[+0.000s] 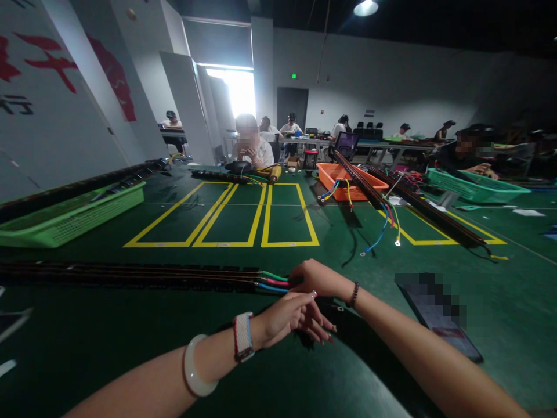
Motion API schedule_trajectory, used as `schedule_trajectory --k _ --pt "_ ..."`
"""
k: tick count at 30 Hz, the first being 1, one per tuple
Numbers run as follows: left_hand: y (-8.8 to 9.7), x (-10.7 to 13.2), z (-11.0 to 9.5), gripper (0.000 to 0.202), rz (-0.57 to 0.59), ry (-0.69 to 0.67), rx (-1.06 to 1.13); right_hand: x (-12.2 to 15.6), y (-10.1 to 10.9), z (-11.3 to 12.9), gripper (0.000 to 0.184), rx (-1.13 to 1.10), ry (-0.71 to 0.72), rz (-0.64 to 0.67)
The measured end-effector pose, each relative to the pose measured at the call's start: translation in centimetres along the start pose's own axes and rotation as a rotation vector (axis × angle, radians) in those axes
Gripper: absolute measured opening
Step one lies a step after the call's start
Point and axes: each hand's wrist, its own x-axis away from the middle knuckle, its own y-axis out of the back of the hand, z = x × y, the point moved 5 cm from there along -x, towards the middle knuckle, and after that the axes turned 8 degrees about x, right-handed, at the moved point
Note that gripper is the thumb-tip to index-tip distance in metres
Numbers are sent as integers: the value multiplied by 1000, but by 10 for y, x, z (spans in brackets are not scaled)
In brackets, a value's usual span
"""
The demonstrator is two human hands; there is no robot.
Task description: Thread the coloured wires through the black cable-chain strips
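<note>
A long black cable drag chain (pixel 183 277) lies across the green table from the left. Green, red and blue cables (pixel 274 283) come out of its right end and run to my right hand (pixel 315 280). My right hand is closed around them, its fingertips turned away and mostly hidden. Just in front and below is my left hand (pixel 289 318), palm partly turned up, thumb stretched out and fingers apart, with nothing seen in it. It overlaps the right hand in view; whether they touch I cannot tell. A cable lug (pixel 340 309) shows on the table right of the hands.
A phone-like dark slab (pixel 439 319) lies beside my right forearm. Yellow taped frames (pixel 221 244) mark the table. A green basket (pixel 73 217), an orange basket (pixel 322 174) and a teal basket (pixel 500 191) stand farther off with more drag chains. Co-workers (pixel 261 151) sit beyond.
</note>
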Motion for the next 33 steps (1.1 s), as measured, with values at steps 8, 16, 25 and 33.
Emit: schedule_trajectory --k 8,16,25,33 --pt "5 -3 5 45 -1 60 144 2 8 16 25 483 82 -54" --pt "19 -3 -1 16 -257 -140 578 6 5 37 11 742 140 -93" --pt "28 -1 -9 16 -518 -298 700 7 -7 50 12 841 150 -135" --pt "35 -3 -4 14 -568 -329 734 10 -15 66 21 954 76 -167"
